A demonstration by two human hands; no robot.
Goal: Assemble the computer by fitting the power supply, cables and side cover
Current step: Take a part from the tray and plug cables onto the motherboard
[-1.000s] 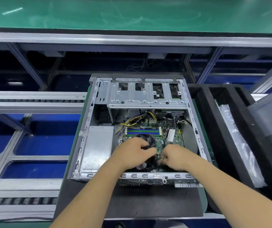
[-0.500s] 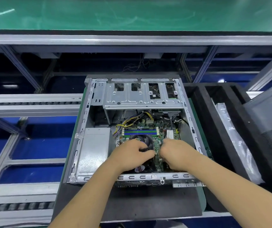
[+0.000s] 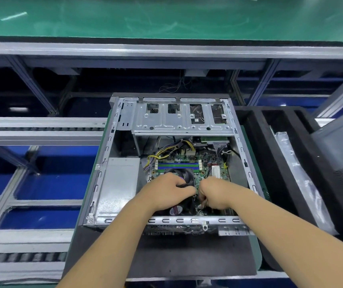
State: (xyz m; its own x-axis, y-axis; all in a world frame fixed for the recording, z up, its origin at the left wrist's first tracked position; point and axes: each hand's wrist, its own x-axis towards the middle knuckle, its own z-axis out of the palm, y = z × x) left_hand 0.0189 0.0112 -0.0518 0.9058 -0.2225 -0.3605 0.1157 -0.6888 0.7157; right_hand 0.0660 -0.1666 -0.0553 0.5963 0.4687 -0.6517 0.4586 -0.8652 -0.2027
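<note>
Both hands (image 3: pixel 195 192) crowded over fan (image 3: pixel 184 177), knuckles nearly touching. Beyond fingertips: room blocked by cable bundle (image 3: pixel 166 151) and drive cage (image 3: pixel 182 119). Left of left hand: power supply (image 3: pixel 118 186) flat, open room above it. Near side barred by case rail (image 3: pixel 166 220).

2 bare forearms, no sleeves.

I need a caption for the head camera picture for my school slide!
Two hands, left and right, work on cables inside an open computer case.
</note>
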